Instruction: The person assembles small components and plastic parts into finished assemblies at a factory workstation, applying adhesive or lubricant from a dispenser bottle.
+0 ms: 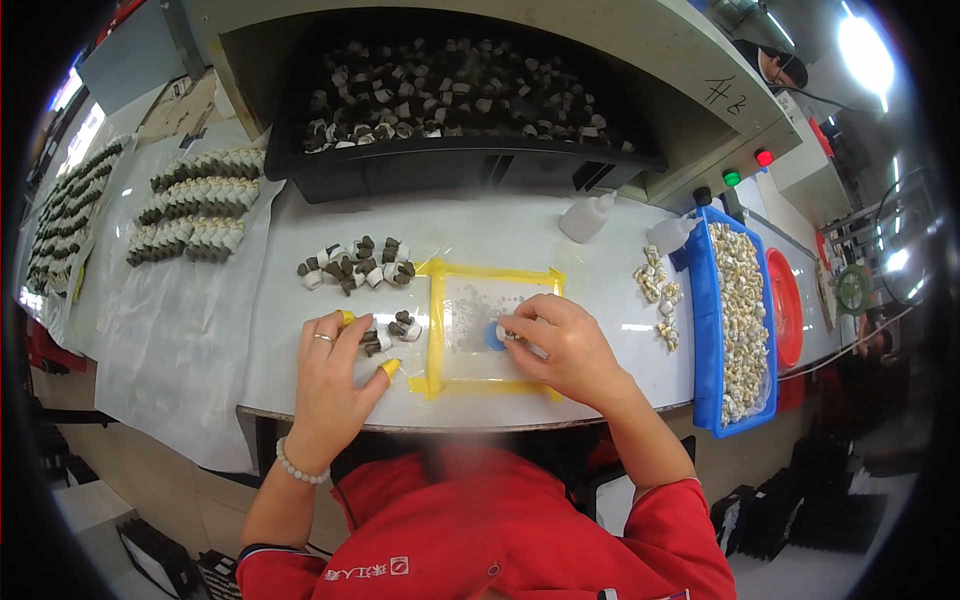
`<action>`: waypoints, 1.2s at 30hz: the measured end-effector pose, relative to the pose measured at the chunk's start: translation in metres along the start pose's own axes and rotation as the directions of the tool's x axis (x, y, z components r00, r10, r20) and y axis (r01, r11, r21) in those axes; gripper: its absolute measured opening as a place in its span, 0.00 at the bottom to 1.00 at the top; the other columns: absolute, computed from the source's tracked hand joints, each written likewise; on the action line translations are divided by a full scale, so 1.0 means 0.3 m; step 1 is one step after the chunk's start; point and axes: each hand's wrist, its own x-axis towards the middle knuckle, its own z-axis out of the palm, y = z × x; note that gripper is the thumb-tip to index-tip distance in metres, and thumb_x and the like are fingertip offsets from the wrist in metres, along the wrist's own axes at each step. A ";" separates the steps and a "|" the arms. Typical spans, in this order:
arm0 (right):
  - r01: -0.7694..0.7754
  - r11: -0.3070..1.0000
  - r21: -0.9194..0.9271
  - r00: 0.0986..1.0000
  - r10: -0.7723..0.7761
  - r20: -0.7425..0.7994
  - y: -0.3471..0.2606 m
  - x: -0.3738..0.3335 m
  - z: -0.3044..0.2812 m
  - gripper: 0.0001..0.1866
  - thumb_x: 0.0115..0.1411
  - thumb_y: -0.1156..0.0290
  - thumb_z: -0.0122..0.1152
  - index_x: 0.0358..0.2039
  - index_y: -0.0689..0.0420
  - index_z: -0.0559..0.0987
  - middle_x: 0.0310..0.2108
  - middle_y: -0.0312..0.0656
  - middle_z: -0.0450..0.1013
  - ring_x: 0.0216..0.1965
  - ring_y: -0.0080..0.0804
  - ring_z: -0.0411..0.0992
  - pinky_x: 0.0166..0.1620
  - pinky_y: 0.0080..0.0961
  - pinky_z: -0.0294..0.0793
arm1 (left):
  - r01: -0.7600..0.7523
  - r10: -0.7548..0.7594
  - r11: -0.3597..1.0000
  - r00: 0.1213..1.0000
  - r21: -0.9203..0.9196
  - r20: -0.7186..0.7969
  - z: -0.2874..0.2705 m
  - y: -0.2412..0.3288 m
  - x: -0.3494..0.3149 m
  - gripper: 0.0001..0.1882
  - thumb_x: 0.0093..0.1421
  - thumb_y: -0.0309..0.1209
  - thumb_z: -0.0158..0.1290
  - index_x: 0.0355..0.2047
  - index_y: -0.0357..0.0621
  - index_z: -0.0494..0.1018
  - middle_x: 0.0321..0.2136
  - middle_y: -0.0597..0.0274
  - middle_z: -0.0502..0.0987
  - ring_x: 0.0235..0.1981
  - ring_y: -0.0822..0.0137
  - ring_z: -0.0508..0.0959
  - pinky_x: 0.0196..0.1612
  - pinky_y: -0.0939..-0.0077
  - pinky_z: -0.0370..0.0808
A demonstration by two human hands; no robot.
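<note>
My left hand (340, 375), with yellow finger covers on thumb and a finger, spreads its fingers beside a small brown-and-white piece (376, 343). A similar brown-and-white piece (405, 326) lies just past it. My right hand (565, 350) pinches a small whitish piece (502, 332), mostly hidden by the fingers. That piece is at a round blue spot (492, 338) on a clear sheet (470, 300) framed with yellow tape. Farther off, a cluster of brown-and-white pieces (352, 268) rests on the white table.
A black bin (420, 170) of similar pieces stands at the back. Two white squeeze bottles (586, 218) and loose cream-coloured pieces (657, 285) are on the right, beside a full blue tray (708, 370) and a red basin (785, 310). Rows of pieces (190, 200) cover plastic at left.
</note>
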 end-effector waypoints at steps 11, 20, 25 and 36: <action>0.012 0.991 -0.134 0.984 0.012 0.179 -0.017 0.027 -0.025 0.10 0.46 0.77 0.63 0.33 0.60 0.81 0.28 0.42 0.72 0.31 0.36 0.72 0.36 0.29 0.74 | 0.223 -0.212 0.900 0.975 -0.375 0.071 0.011 -0.013 -0.034 0.16 0.47 0.18 0.59 0.39 0.32 0.74 0.35 0.52 0.75 0.32 0.62 0.75 0.35 0.72 0.74; -0.038 0.999 0.001 0.995 0.038 0.097 -0.023 0.009 -0.010 0.13 0.48 0.79 0.63 0.36 0.61 0.81 0.31 0.42 0.72 0.32 0.35 0.72 0.37 0.26 0.73 | 0.499 -0.229 0.062 0.850 -0.864 0.474 0.108 0.092 -0.061 0.18 0.54 0.12 0.54 0.47 0.27 0.70 0.41 0.49 0.76 0.42 0.63 0.78 0.48 0.72 0.78; -0.223 0.937 0.269 0.974 0.222 0.037 -0.030 -0.033 0.001 0.14 0.51 0.81 0.62 0.41 0.61 0.80 0.35 0.42 0.73 0.36 0.31 0.72 0.39 0.23 0.71 | 0.459 -0.196 -0.001 0.871 -0.889 0.450 0.149 0.122 -0.038 0.16 0.56 0.14 0.53 0.46 0.28 0.71 0.42 0.51 0.77 0.42 0.65 0.78 0.47 0.74 0.77; -0.235 0.816 0.529 0.971 0.221 0.091 -0.068 -0.077 0.013 0.16 0.51 0.80 0.63 0.43 0.62 0.80 0.37 0.43 0.73 0.39 0.31 0.71 0.42 0.22 0.69 | 0.465 -0.205 0.037 0.870 -0.885 0.449 0.166 0.114 -0.044 0.14 0.56 0.14 0.54 0.43 0.26 0.72 0.41 0.47 0.76 0.42 0.59 0.79 0.46 0.68 0.80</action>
